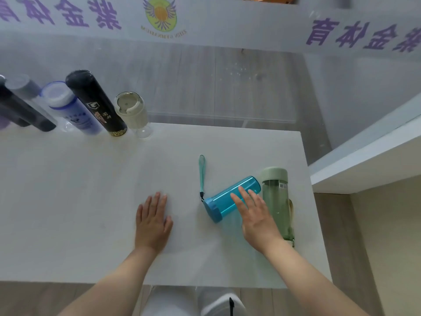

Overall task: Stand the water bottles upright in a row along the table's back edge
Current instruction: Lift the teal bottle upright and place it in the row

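Observation:
A clear blue bottle (224, 202) lies on its side on the white table (91, 190), cap toward me, its teal strap (201, 174) stretched away. Beside it on the right lies a pale green bottle (276, 197), cap pointing away. My right hand (255, 215) hovers open over the blue bottle's body, fingers spread. My left hand (153, 222) rests flat and open on the table, to the left of the blue bottle. Along the back edge at the left stand several bottles upright: a clear one with a cream cap (134, 112), a black one (95, 101), a blue-purple one (70, 108) and dark ones (25, 106).
The table's right edge (307, 190) runs close to the green bottle. A white shelf or second table (369, 156) juts in at the right. Behind the table is a glass wall with purple lettering (91, 14). My knees (193, 302) show below the front edge.

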Demonstrator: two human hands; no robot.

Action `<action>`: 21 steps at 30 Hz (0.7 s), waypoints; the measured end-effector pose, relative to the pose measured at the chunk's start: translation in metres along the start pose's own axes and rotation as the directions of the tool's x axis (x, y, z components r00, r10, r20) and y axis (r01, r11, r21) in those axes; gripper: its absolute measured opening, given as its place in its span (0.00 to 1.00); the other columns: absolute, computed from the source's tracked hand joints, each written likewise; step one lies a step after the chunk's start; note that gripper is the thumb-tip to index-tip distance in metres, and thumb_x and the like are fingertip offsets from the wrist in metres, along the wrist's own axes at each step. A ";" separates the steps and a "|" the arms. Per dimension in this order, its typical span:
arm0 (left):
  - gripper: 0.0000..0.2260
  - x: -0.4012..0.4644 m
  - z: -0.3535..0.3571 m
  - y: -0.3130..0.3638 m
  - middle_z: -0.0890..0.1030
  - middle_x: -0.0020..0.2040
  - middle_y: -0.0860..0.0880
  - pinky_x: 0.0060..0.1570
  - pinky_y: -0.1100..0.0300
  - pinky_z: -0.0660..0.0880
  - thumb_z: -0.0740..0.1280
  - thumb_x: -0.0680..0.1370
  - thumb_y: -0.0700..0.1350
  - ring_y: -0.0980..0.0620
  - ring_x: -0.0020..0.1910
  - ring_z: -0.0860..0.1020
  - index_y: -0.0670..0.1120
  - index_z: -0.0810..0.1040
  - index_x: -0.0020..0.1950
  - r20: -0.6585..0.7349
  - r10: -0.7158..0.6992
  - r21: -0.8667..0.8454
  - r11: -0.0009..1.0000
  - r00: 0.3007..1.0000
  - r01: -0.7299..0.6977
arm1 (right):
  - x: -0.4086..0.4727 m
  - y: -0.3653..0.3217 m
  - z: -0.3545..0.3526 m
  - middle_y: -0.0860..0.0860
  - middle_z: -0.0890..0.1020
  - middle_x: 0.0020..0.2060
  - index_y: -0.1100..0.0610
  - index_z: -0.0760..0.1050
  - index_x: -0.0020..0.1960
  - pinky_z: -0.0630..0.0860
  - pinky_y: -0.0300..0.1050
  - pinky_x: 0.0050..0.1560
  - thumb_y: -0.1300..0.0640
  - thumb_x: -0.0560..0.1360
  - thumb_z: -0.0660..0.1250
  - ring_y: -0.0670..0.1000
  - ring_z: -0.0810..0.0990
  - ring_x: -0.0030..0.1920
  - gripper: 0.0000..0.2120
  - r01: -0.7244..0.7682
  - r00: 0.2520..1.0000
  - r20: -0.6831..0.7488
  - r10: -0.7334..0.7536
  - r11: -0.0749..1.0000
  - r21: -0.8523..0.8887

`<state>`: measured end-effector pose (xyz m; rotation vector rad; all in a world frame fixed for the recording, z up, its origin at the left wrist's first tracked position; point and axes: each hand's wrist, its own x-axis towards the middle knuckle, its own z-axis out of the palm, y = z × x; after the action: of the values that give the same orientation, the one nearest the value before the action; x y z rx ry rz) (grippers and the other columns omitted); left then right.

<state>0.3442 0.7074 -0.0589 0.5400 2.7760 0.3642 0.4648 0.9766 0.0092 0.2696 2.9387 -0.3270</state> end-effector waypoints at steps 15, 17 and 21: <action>0.29 0.001 0.003 -0.001 0.64 0.76 0.46 0.73 0.46 0.53 0.51 0.74 0.53 0.45 0.75 0.60 0.47 0.63 0.75 -0.021 0.000 0.044 0.999 1.000 0.001 | 0.047 -0.005 -0.007 0.57 0.79 0.55 0.49 0.77 0.62 0.76 0.56 0.51 0.64 0.56 0.75 0.62 0.77 0.52 0.35 0.139 0.989 -0.006 -0.149 0.936 -0.322; 0.29 0.001 0.002 -0.001 0.64 0.76 0.46 0.73 0.47 0.53 0.51 0.74 0.53 0.45 0.75 0.61 0.47 0.64 0.75 -0.017 -0.001 0.047 0.999 1.000 0.001 | 0.049 -0.008 -0.011 0.56 0.79 0.55 0.50 0.76 0.61 0.76 0.54 0.49 0.63 0.58 0.74 0.61 0.78 0.51 0.32 0.158 0.985 -0.015 -0.170 0.943 -0.293; 0.29 0.002 0.003 -0.004 0.64 0.76 0.46 0.73 0.48 0.53 0.52 0.75 0.54 0.45 0.75 0.61 0.47 0.63 0.75 -0.007 -0.002 0.060 0.998 1.000 0.002 | 0.044 -0.017 -0.013 0.54 0.77 0.57 0.51 0.73 0.64 0.75 0.52 0.43 0.51 0.63 0.75 0.60 0.77 0.51 0.30 0.141 0.984 -0.093 -0.150 0.985 -0.100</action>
<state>0.3417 0.7054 -0.0631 0.5511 2.8016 0.2844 0.4168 0.9701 0.0170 0.0603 3.0700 -0.2005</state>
